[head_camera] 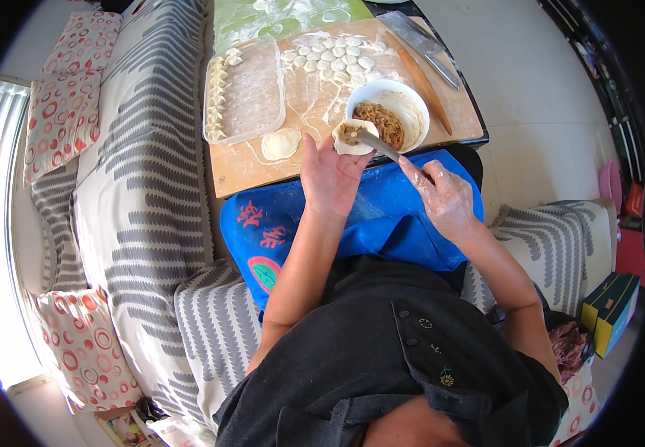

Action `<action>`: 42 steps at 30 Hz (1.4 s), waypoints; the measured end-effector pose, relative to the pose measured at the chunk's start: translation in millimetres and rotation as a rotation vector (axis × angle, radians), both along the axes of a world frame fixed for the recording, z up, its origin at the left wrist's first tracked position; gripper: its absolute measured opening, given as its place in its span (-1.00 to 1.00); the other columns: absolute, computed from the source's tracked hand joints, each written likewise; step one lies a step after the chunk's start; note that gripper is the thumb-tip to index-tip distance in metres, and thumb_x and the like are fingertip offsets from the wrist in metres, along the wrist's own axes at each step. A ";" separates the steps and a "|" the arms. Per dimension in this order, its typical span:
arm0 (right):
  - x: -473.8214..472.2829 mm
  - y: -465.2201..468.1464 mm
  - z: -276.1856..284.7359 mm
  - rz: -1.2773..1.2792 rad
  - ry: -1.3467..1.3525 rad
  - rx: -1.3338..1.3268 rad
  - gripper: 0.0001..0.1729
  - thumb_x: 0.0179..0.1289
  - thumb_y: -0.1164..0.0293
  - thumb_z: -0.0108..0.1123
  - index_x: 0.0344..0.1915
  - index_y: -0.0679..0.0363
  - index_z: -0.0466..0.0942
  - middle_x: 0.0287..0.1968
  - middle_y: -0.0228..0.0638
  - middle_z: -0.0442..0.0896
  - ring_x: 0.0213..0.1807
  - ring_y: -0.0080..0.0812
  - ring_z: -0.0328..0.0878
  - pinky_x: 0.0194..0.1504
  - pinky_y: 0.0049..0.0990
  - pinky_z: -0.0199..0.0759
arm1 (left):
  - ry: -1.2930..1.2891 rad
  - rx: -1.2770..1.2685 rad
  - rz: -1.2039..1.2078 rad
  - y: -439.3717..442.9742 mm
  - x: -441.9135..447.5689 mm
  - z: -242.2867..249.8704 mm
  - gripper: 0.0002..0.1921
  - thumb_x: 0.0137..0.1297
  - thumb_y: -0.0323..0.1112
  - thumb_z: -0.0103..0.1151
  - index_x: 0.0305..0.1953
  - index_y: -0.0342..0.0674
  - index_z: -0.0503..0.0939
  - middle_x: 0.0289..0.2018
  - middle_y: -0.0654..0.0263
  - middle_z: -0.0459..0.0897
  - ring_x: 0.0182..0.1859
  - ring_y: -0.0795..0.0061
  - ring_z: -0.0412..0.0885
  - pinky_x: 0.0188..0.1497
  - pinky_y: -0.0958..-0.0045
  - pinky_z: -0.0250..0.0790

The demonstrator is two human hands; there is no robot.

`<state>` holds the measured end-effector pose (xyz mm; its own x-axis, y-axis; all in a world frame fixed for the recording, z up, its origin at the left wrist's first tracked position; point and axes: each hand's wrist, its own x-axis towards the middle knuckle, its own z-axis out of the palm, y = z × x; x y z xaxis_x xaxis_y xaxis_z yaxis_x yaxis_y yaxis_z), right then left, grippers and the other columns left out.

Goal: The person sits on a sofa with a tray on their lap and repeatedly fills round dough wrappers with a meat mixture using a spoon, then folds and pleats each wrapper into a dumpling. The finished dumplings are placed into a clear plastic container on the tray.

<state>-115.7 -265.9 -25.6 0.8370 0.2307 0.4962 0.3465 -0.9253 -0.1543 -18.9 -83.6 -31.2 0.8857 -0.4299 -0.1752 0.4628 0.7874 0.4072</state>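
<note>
My left hand (331,176) is palm up, and a round dough wrapper (347,148) rests on its fingertips. A lump of minced filling (349,133) sits on that wrapper. Flour dusts my right hand (444,196), which grips a flat metal utensil (383,146) with its tip on the filling. Just beyond the wrapper stands a white bowl (420,103) partly filled with brown minced filling (381,120). To the left of my left hand, flat wrappers (281,144) lie on the wooden board (244,173); how many are stacked is unclear.
A clear plastic tray (252,89) holds a row of folded dumplings (217,100) along its left side. Small dough pieces (331,56) lie behind the bowl. A wooden rolling pin (420,84) and a cleaver (420,47) lie at the right. Beyond is a floured green mat (294,14).
</note>
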 end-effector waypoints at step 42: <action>25.7 6.7 19.3 0.089 -0.090 0.155 -0.46 -0.09 0.45 0.41 0.00 0.17 0.55 -0.12 -0.24 0.51 -0.12 -0.21 0.51 -0.16 -0.29 0.42 | -0.053 0.063 -0.105 19.1 -9.5 27.2 -0.13 0.41 0.31 -0.53 0.28 -0.54 0.11 0.26 -0.14 0.28 0.34 0.01 0.25 0.40 0.06 0.06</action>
<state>-90.0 -259.2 -6.2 0.7676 0.2167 0.6032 0.4446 -0.8579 -0.2575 -28.5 -64.4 -3.9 0.8449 -0.5105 -0.1594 0.5182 0.7075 0.4806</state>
